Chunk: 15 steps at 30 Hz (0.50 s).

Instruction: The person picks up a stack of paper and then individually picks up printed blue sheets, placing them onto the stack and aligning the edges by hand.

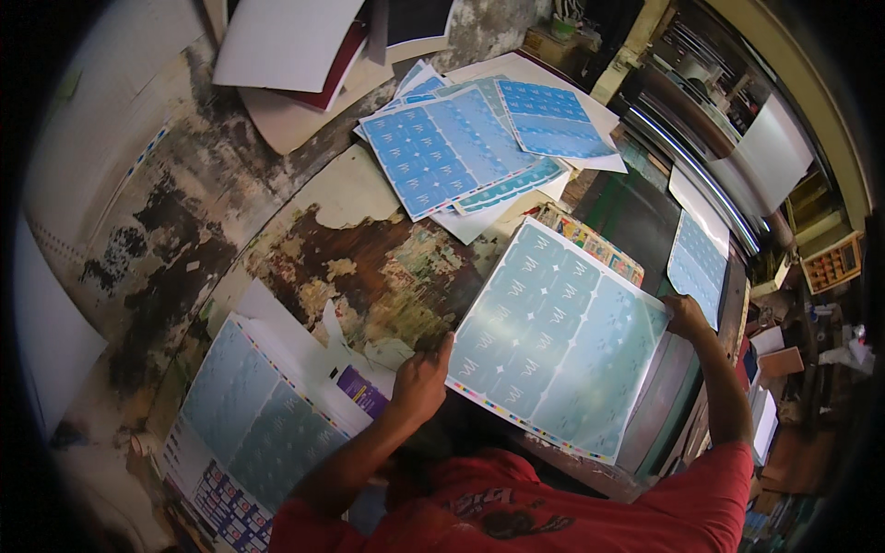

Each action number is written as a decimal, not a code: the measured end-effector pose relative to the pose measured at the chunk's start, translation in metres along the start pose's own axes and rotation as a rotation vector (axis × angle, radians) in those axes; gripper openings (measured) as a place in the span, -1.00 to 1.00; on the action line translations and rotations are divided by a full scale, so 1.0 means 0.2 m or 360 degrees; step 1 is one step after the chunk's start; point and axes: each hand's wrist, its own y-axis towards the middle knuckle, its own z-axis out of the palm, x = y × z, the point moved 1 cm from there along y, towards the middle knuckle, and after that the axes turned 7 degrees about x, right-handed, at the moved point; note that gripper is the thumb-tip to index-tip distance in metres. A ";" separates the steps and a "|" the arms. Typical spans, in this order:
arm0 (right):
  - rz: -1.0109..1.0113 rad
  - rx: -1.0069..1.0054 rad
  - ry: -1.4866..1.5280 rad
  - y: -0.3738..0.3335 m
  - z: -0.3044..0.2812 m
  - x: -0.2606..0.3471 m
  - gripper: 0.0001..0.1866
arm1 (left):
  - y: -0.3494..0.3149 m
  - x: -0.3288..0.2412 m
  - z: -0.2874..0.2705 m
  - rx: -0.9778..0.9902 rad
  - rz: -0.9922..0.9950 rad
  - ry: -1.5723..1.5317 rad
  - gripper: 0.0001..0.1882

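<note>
A large teal printed sheet (553, 332) with white patterns and a strip of colour patches along its near edge is held up in front of me. My left hand (421, 380) is closed on its left edge, the thumb lying along the margin. At the far right corner, my right hand (685, 316) pinches the sheet; its fingertips are partly hidden. Beside my left forearm lies a stack of printed sheets (263, 405), teal on top. Just right of my right hand, another blue printed sheet (698, 263) rests on the machine.
Several blue printed sheets (452, 147) lie spread at the back of the worn, peeling table (313, 258). A machine with a shiny metal roller (691, 180) stands at the right. White and dark red boards (286, 46) lean at the back left. A purple printed piece (361, 392) sits near my left wrist.
</note>
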 end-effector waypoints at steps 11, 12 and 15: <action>-0.0189 -0.0987 0.0760 -0.11 -0.26 1.15 -0.57 | -0.91 -0.01 -0.12 -0.0420 -0.0187 -0.2127 -0.06; -0.0329 -0.0764 0.0990 -0.13 -0.16 1.47 -0.62 | -0.99 -0.09 -0.27 -0.0365 -0.0017 -0.2433 -0.08; -0.0717 0.0098 0.1259 -0.27 0.16 2.31 -0.70 | -1.32 -0.30 -0.66 -0.0200 0.0998 -0.3147 -0.11</action>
